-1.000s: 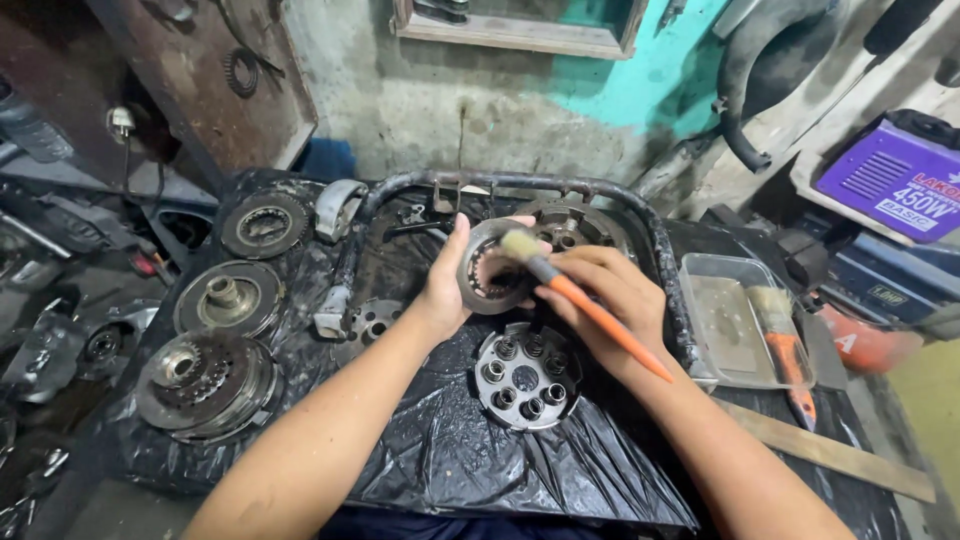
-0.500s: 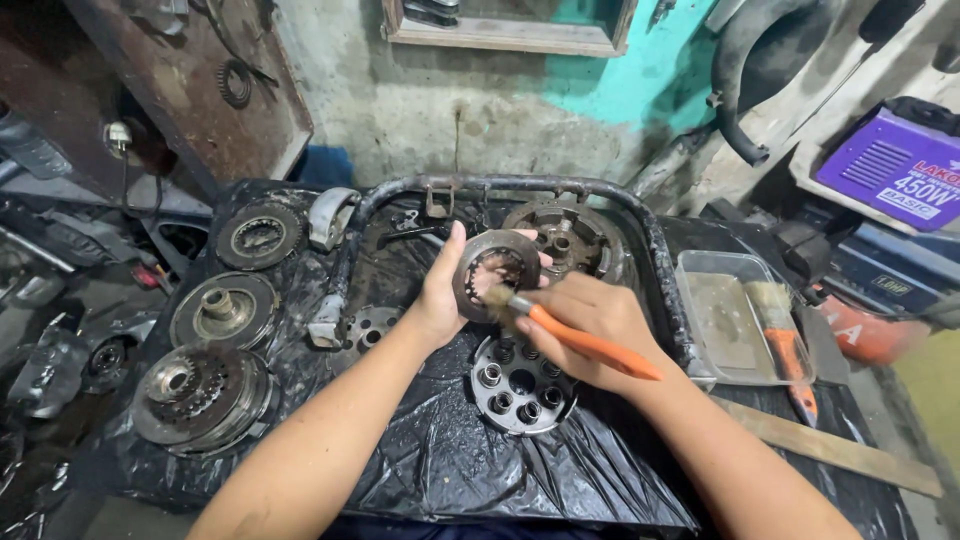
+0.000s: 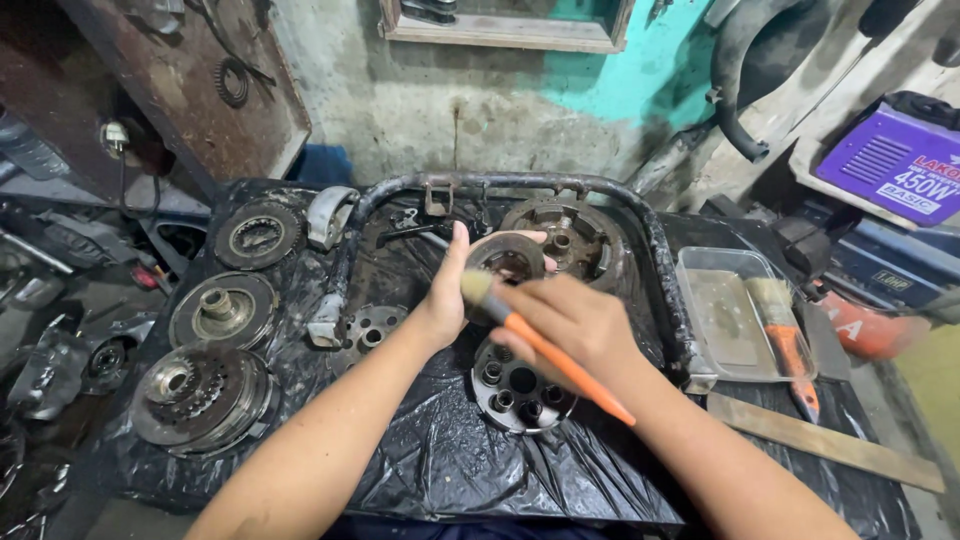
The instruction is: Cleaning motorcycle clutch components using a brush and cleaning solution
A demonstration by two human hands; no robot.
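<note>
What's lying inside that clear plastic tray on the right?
Inside the clear tray lies a second orange-handled brush, bristles toward the wall, its handle sticking out over the near rim. The tray's bottom looks grimy; whatever lies beneath the brush is covered.

Two hands clean a round metal part with a brush over a plastic-covered worktop.

The left hand point(image 3: 447, 300) holds a greasy metal ring point(image 3: 505, 257) upright, thumb raised; the right hand point(image 3: 580, 320) closes its grip on an orange-handled brush point(image 3: 540, 345), bristles just beside the ring. Below lies a drilled hub plate point(image 3: 520, 387) on the black plastic sheet point(image 3: 440, 460). A clutch drum point(image 3: 565, 235) sits behind. Three round clutch parts point(image 3: 222, 310) line the left; a metal tray point(image 3: 725, 315) with a second brush point(image 3: 785, 335) stands right.
</note>
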